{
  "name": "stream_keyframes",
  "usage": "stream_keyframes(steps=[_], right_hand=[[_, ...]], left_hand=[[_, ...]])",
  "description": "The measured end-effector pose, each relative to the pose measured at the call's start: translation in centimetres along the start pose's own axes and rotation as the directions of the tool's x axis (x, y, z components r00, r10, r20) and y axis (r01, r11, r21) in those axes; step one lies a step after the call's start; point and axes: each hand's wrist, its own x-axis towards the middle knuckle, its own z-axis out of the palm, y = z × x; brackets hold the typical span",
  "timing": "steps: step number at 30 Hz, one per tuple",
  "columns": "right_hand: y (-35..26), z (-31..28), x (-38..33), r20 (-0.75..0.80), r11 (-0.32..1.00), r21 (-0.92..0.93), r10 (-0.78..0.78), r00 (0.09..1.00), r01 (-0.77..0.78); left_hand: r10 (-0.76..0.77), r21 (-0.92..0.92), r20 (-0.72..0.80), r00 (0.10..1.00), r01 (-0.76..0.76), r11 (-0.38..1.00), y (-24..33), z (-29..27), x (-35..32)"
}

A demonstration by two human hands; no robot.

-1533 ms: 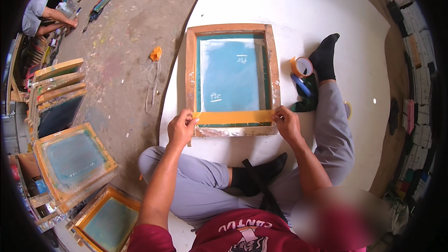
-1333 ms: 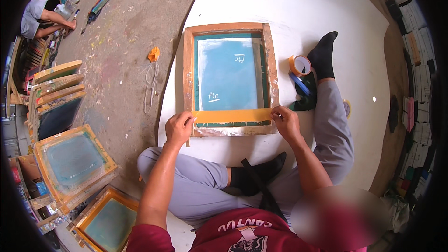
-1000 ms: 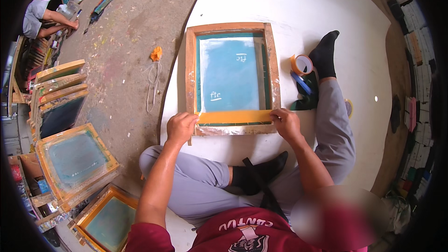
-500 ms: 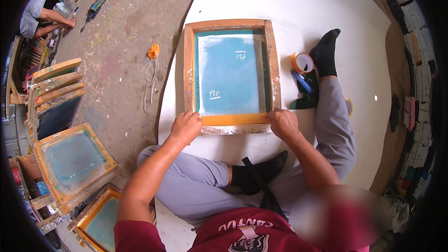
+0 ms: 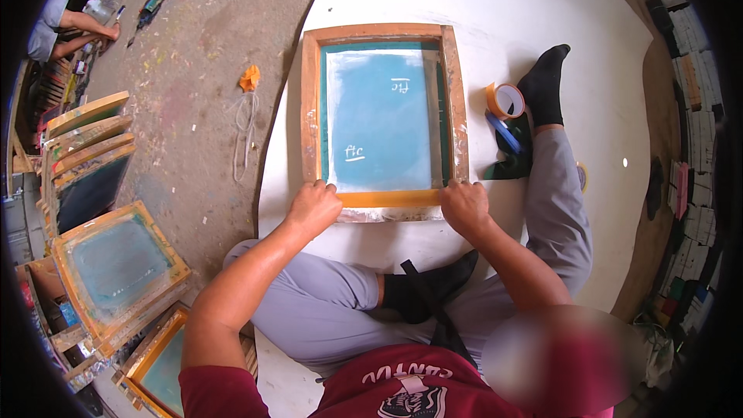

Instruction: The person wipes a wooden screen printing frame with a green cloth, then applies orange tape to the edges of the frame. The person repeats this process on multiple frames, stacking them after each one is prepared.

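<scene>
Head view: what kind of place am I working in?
Probably a screen-printing workshop, worked at floor level. Both hands press orange tape along a wooden mesh frame on a white sheet; more frames lean stacked on the stained concrete floor.

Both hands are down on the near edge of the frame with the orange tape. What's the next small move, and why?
Probably slide the left hand and right hand along the orange tape strip, pressing it flat: it spans the near rail of the wooden screen-printing frame, with both hands at its ends.
</scene>
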Motion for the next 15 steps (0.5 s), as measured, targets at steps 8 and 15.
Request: stream_keyframes(steps=[8,15], right_hand=[[-0.46,-0.63,0.17,0.088,0.999,-0.049,-0.008,0.996,0.012],[-0.42,-0.81,0.42,0.099,0.996,-0.079,-0.032,0.995,0.04]], left_hand=[[0.008,-0.009,0.013,1.0,-0.008,1.0,-0.09,0.67,0.15],[-0.012,-0.048,0.053,0.998,0.015,0.999,-0.13,0.63,0.37]])
